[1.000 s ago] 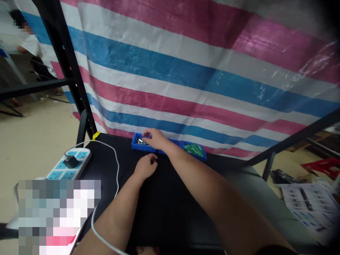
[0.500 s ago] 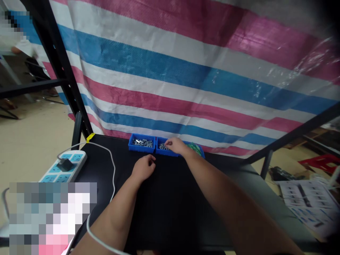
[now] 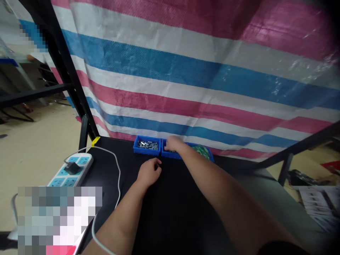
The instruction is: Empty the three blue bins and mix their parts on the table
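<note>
Right hand (image 3: pixel 174 143) dips, fingers curled, into middle blue bin (image 3: pixel 170 154) for small parts; left hand (image 3: pixel 149 173) rests loosely closed on black table (image 3: pixel 170 212); contents unclear.

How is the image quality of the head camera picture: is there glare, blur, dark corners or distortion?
Head view: soft overall, the small metal parts in the blue tray lack detail; the striped tarp shows shiny glare at upper right; corners darken at the right edge; straight shelf bars bow, a wide-lens distortion; pixelated patches cover the lower left and upper left; the right hand and left hand are evenly lit.
</note>
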A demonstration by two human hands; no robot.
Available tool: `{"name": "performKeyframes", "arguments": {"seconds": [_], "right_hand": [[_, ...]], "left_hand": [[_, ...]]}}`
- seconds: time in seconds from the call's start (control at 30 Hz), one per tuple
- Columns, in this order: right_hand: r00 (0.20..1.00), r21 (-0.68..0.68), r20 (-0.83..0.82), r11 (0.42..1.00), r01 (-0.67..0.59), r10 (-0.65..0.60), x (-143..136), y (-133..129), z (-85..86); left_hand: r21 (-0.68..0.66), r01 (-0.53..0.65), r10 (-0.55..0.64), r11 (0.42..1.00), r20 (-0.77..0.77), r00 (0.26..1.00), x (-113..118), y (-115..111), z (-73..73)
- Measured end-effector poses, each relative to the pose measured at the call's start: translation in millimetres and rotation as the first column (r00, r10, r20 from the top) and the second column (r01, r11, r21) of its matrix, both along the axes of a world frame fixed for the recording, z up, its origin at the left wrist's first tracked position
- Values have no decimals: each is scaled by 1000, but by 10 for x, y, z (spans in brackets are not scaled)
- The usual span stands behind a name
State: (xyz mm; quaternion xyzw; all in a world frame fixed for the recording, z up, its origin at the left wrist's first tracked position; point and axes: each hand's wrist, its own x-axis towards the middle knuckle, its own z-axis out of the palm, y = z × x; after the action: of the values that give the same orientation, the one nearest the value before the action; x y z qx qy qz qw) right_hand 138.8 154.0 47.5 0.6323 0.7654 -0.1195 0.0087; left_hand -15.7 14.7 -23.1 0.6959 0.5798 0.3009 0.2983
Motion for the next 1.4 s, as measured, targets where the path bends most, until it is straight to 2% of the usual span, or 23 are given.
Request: {"name": "performKeyframes", "arguments": {"seconds": [0.1,0.2,0.27,0.33,0.4,0.5,0.6,0.7,0.77,0.9,1.0,1.1,1.27,1.33,1.4], "right_hand": [[997,39,-67,999,-35,37,-13,18,148],[953,82,-273,990,-117,135,-86,15,286],[902,162,-379,974,-157,208,-125,-17,333],[894,223,-369,958,-179,253,-126,-80,325],[909,222,-311,951,-216,279,-80,-169,258],[889,221,-247,916,-336,386,39,-338,81],[855,276,-228,873,-401,465,148,-548,-108],[883,318,-203,881,-350,424,184,-812,-273],[923,370,-170,891,-265,345,169,-1005,-374],[948,481,-224,871,-96,228,137,-1318,-527],[927,503,-296,862,-55,232,197,-1449,-559],[912,488,-321,870,-73,257,353,-1587,-548],[878,431,-334,884,-180,342,694,-1906,-517],[863,408,-335,884,-230,379,801,-1977,-500],[845,388,-336,878,-279,416,871,-1984,-488]], "left_hand": [[7,4,-4,1000,2,1000,-1,2,-6],[13,6,-6,1000,-8,1000,-1,5,-3],[9,6,-6,1000,-14,1000,0,7,3],[3,10,-10,1000,-10,1000,3,7,10],[-7,16,-16,1000,-6,1000,9,7,17],[-19,0,0,1000,15,1000,9,10,34],[101,-176,168,979,88,982,-25,21,56],[285,-429,405,857,144,903,-83,39,73],[347,-512,501,785,130,856,-110,54,71],[361,-547,549,755,109,829,-115,102,25],[325,-567,565,757,110,818,-135,164,-37],[286,-577,571,765,115,813,-194,241,-103],[204,-641,597,740,241,765,-301,355,-198],[168,-679,621,715,294,727,-334,381,-223],[134,-696,645,706,286,709,-362,395,-237]]}}
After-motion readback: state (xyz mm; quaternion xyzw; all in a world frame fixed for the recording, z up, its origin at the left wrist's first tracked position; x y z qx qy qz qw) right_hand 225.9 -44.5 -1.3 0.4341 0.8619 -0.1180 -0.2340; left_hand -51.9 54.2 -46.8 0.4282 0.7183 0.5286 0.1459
